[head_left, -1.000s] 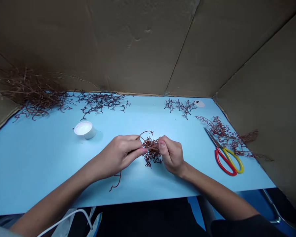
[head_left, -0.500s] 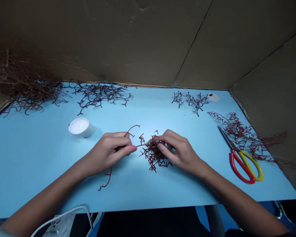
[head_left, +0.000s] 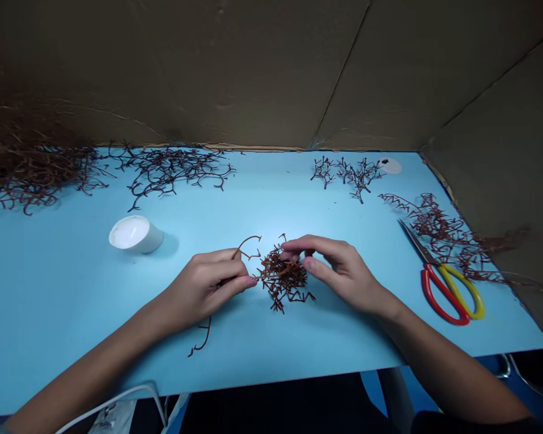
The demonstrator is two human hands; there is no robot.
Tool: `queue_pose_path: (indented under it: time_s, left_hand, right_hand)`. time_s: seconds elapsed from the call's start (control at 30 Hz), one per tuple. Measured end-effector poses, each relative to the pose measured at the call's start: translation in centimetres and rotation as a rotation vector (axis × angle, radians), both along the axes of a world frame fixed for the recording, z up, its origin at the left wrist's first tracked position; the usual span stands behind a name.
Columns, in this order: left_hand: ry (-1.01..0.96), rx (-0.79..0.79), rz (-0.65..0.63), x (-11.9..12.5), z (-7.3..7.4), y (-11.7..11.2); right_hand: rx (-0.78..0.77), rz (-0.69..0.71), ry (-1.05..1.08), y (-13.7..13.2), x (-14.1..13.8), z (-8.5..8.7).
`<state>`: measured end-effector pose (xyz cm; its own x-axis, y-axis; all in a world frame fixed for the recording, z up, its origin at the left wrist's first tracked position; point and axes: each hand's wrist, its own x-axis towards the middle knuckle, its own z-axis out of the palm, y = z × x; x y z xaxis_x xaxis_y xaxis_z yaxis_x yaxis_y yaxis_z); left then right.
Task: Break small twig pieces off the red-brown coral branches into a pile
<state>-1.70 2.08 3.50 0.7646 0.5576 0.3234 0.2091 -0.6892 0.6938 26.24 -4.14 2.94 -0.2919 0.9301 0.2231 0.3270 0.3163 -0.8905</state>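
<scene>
My left hand (head_left: 208,280) is pinching a thin, brown, curved branching strip (head_left: 247,240) between thumb and forefinger. One curved end rises above the knuckles, and another hangs out below the hand. A straight part points right over a small heap of short brown forked pieces (head_left: 283,282). The grip itself is mostly hidden by my fingers. Above the right side of this heap hovers my right hand (head_left: 344,271), its thumb and forefinger apart, with nothing visible between them.
A tilted white cup (head_left: 136,234) stands left. Dark branching pieces (head_left: 176,169) lie along the back, beside a large brown tangle (head_left: 31,157). At right are red-and-yellow-handled scissors (head_left: 428,289), reddish-brown scraps (head_left: 438,226) and a white disc (head_left: 391,166). Cardboard walls (head_left: 253,78) enclose the table.
My right thumb and fingers have parted and drawn back from the strip's right end. My left hand still grips the strip, slightly lower. The view has shifted a little.
</scene>
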Motion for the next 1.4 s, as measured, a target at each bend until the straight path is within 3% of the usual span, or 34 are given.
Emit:
queue_pose_path:
  time_s: [0.1,0.27,0.4,0.57,0.7,0.87,1.03,1.13,1.23,1.4]
  left_hand:
    - [0.002,0.016,-0.007,0.2,-0.1,-0.1]
    - [-0.005,0.029,-0.005,0.2,0.2,-0.3]
    - [0.006,-0.023,-0.046,-0.6,1.3,-0.1]
    - [0.006,-0.105,-0.01,-2.2,2.0,0.6]
    - [0.021,-0.105,-0.032,-1.6,1.8,0.5]
    - [0.042,-0.035,-0.058,0.0,1.3,-0.2]
    - [0.028,0.073,-0.082,0.6,0.8,-0.6]
    - [0.051,0.14,-0.104,0.9,0.6,-0.9]
    - [0.086,0.23,-0.112,1.0,0.4,-1.3]
    - [0.12,0.341,-0.128,0.8,1.1,-1.7]
  right_hand:
    - [0.012,0.134,0.047,-0.1,-0.6,0.2]
    - [0.193,0.081,-0.085,-0.1,-1.0,-0.3]
    - [0.266,0.178,-0.222,-0.1,0.3,0.7]
    - [0.257,0.121,-0.313,0.1,3.2,2.5]
    - [0.214,0.158,-0.425,0.3,2.9,1.2]
    - [0.136,0.225,-0.355,0.1,2.1,-0.4]
    - [0.176,0.057,-0.262,0.0,1.2,1.6]
    - [0.14,0.103,-0.222,-0.4,-0.5,2.5]
    - [0.154,0.199,-0.286,-0.8,-1.7,2.3]
    - [0.289,0.111,-0.197,-1.2,-2.4,1.3]
